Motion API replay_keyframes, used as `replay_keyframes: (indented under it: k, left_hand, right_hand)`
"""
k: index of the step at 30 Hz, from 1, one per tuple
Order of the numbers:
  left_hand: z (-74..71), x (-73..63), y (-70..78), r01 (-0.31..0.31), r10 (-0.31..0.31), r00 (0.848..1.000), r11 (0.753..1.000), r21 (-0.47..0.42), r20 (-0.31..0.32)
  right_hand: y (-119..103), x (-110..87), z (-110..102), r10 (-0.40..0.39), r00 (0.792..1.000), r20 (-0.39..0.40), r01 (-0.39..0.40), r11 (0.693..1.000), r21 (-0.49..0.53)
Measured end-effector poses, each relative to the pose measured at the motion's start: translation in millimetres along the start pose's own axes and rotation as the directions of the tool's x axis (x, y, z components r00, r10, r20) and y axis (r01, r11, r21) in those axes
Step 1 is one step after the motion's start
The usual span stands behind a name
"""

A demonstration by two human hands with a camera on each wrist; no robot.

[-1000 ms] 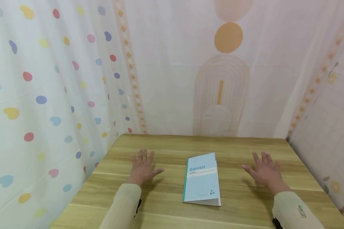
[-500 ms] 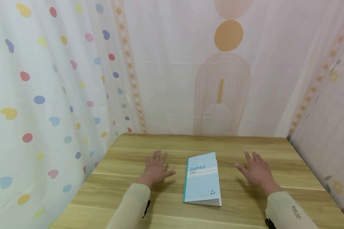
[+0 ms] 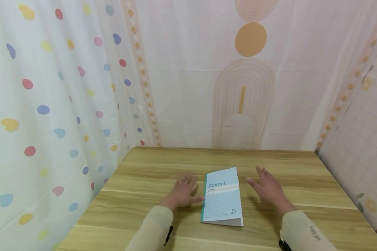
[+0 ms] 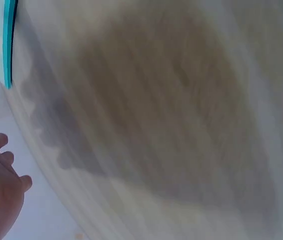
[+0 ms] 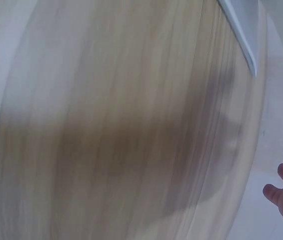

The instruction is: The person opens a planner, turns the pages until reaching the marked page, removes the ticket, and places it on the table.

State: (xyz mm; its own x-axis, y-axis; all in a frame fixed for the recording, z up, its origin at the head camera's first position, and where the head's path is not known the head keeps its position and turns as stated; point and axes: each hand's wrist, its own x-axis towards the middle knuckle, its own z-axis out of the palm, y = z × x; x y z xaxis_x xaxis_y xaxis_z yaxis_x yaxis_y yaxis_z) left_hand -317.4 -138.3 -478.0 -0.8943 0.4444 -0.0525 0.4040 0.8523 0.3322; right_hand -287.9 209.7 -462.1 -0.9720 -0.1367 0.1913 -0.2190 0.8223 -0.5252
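Observation:
A light blue notebook [image 3: 221, 198] marked "Gambit" lies on the wooden table, its teal spine on the left and its cover slightly raised at the right edge. My left hand [image 3: 183, 192] is just left of the spine, fingers spread, thumb pointing at the notebook; whether the thumb touches it I cannot tell. To the right of the notebook, my right hand [image 3: 268, 188] hovers apart from it with fingers extended. In the left wrist view the spine [image 4: 8, 45] shows at the upper left corner. The notebook's lifted pages [image 5: 241, 30] appear at the top of the right wrist view.
The wood-grain table [image 3: 144, 226] has a rounded far edge against a pale curtain [image 3: 182, 104]. A dotted curtain [image 3: 56, 115] hangs along the left side, and another patterned curtain [image 3: 364, 139] along the right.
Both hands have moved inward toward the notebook, the left one to the right and the right one to the left. The notebook has stayed in place.

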Motion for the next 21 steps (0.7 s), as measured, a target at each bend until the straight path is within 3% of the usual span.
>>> replay_keyframes:
  k: [5,11,21]
  left_hand:
    - [9.7,-1.8,3.9,-0.006,0.009,0.999,0.998,-0.063,0.046]
    - [18.6,-5.3,5.1,0.008,0.002,0.996,0.993,-0.12,0.084]
    - [20.6,-12.4,5.9,-0.011,0.025,0.992,0.994,-0.112,0.124]
  right_hand:
    - [-9.3,4.5,9.9,0.026,0.999,0.024,-0.029,0.99,0.136]
    - [-20.3,10.2,23.0,0.105,0.992,0.067,-0.12,0.946,0.302]
    - [-24.4,26.4,39.2,0.155,0.981,0.114,-0.189,0.877,0.441]
